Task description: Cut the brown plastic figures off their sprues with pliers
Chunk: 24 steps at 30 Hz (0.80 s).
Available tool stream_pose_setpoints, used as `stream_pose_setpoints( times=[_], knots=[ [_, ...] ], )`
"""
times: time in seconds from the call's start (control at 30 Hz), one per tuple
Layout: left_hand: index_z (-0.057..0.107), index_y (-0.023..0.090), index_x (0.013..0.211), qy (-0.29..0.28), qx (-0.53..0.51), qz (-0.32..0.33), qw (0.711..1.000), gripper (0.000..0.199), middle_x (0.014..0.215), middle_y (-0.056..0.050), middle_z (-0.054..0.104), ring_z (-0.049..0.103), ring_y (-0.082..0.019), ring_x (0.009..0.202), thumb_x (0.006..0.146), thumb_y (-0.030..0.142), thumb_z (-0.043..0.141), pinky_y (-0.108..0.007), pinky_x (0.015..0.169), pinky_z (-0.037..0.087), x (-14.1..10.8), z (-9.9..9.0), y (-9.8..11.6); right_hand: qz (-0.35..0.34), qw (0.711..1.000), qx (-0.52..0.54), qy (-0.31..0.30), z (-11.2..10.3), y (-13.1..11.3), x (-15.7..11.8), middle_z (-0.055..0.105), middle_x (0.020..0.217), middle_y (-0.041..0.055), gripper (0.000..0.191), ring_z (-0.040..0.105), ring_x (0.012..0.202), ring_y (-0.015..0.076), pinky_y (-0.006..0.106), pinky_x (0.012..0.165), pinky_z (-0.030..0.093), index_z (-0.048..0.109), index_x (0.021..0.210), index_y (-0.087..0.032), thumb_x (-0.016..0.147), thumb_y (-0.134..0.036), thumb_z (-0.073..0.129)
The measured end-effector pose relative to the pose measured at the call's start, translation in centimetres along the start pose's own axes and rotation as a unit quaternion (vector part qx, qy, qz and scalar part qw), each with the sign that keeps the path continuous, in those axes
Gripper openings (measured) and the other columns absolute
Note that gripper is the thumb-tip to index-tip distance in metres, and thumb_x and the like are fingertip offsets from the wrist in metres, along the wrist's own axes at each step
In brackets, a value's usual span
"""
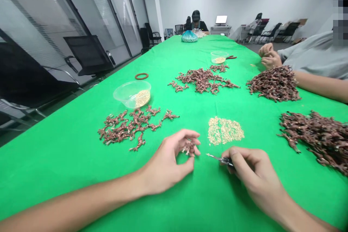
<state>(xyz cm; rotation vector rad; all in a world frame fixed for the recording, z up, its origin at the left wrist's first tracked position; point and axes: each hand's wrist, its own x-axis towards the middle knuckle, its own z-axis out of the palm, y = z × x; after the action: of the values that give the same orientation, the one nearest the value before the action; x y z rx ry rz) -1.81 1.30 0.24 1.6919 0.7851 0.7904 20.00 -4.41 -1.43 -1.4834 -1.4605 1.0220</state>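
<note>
left hand (170,163) curled loosely around a brown figure (189,148), right hand (257,174) closed on a slim tool (226,161), pale grains (230,130) lay beyond on the green surface (73,163)

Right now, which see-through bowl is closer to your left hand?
The near bowl, just beyond the brown figures on my left. The other bowl is farther from my left hand, beside a red thing.
</note>
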Motion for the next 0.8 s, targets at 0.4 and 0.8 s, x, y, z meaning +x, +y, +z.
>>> stream_pose_setpoints(
  times=[0.4, 0.8],
  knots=[
    [0.060, 0.007, 0.119, -0.051, -0.232, -0.152, 0.959, 0.039, 0.100, -0.015, 0.075, 0.074, -0.021, 0.089, 0.086, 0.023, 0.073, -0.031, 0.077, 0.060, 0.52, 0.32, 0.07, -0.044, 0.996, -0.066, 0.036, 0.00, -0.25, 0.01, 0.040, 0.055, -0.0018, 0.046, 0.035, 0.051, 0.0110, 0.026, 0.048, 0.026, 0.061, 0.066, -0.016, 0.097, -0.043, 0.041],
    [0.054, 0.011, 0.101, -0.058, -0.241, -0.155, 0.956, 0.024, 0.097, -0.015, 0.075, 0.075, -0.019, 0.082, 0.088, 0.022, 0.071, -0.021, 0.059, 0.059, 0.33, 0.56, -0.15, -0.056, 0.991, -0.105, 0.056, 0.18, -0.44, 0.18, 0.034, 0.053, -0.0033, 0.043, 0.033, 0.048, 0.0113, 0.028, 0.047, 0.025, 0.058, 0.065, -0.019, 0.098, -0.040, 0.041]
  ],
)
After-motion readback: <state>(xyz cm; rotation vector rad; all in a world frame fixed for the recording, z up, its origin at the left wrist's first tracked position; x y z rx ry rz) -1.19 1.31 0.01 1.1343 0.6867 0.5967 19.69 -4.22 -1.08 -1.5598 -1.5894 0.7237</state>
